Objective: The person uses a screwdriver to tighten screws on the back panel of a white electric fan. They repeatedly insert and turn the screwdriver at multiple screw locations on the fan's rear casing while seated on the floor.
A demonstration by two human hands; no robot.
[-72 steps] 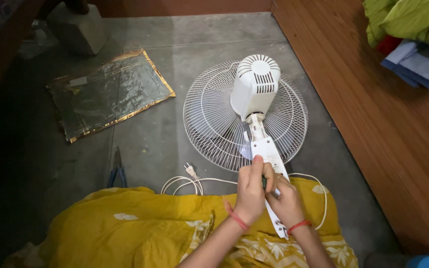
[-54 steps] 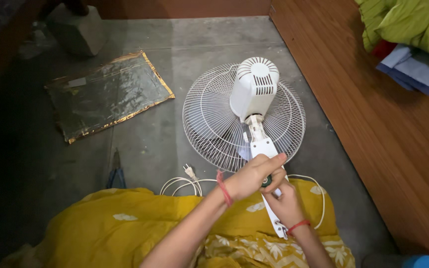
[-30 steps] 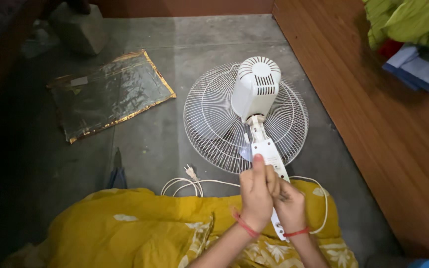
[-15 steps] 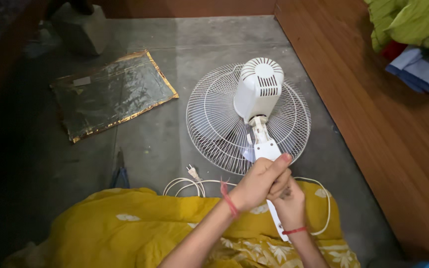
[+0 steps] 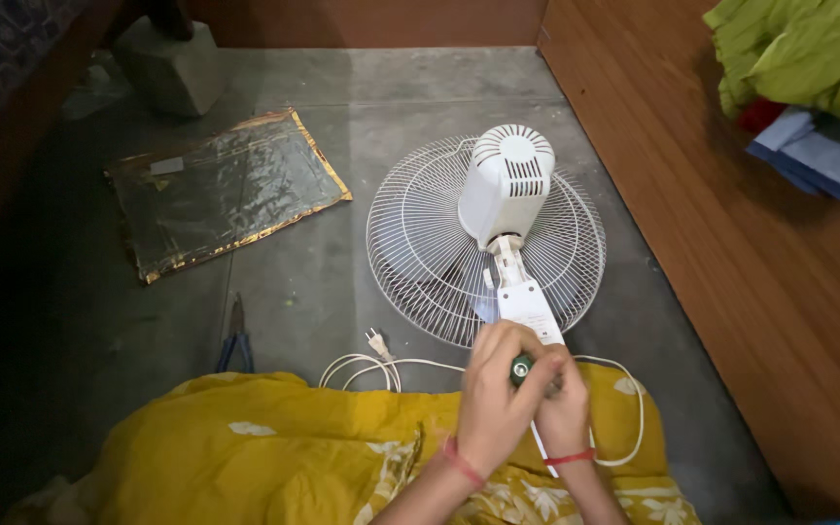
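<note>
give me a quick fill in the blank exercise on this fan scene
1. Both hands grip a tool with a ____ handle over the white fan stand.
2. The round white wire fan grille lies flat on the grey ____.
3. The pliers have ____ handles.
4. The coiled white power cord ends in a ____ that lies loose.

Missing words: green; floor; blue; plug

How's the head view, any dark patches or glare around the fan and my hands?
Head view: fan and both hands, left and right, evenly lit and sharp; foil sheet shows mild sheen; left side falls into deep shadow, pliers dim; edges slightly bowed by the wide lens.
</note>
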